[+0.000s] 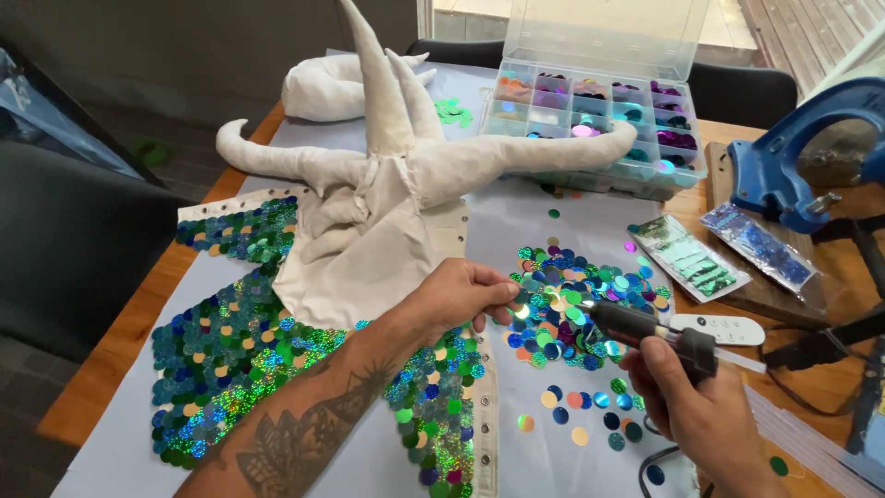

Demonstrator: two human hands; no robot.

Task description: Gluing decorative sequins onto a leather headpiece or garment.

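Wooden table [111, 360] under a pale sheet carries our sequined fabric [230, 341] and white stuffed horns [387, 157]. Our left hand [456, 295] pinches one sequin [522, 312] beside the loose pile [581, 300]; our right hand [701, 406] grips a glue gun [645, 330], its tip touching that sequin.

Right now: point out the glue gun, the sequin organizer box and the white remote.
glue gun [645, 330], head view, on its dark barrel, held in the right hand [705, 406].
sequin organizer box [599, 115], head view, on its compartment tray.
white remote [717, 329], head view, on its middle.
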